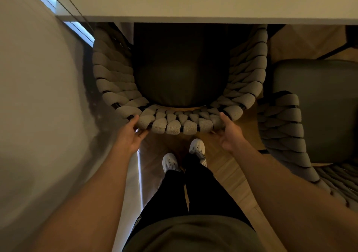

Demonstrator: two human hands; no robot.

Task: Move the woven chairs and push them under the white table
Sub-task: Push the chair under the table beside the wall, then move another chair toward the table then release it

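Note:
A woven chair (114,77) with thick grey rope weave and a dark seat cushion stands right in front of me, its front part hidden under the white table (193,0). My left hand (131,133) grips the left end of the chair's curved back rail. My right hand (230,133) grips the right end of the same rail. A second woven chair (284,128) with a dark cushion stands to the right, out from the table.
A pale wall (38,97) runs close along my left side. Wooden floor (228,168) shows below the chair, where my two feet in white shoes (170,162) stand. A dark table leg (337,50) crosses the upper right.

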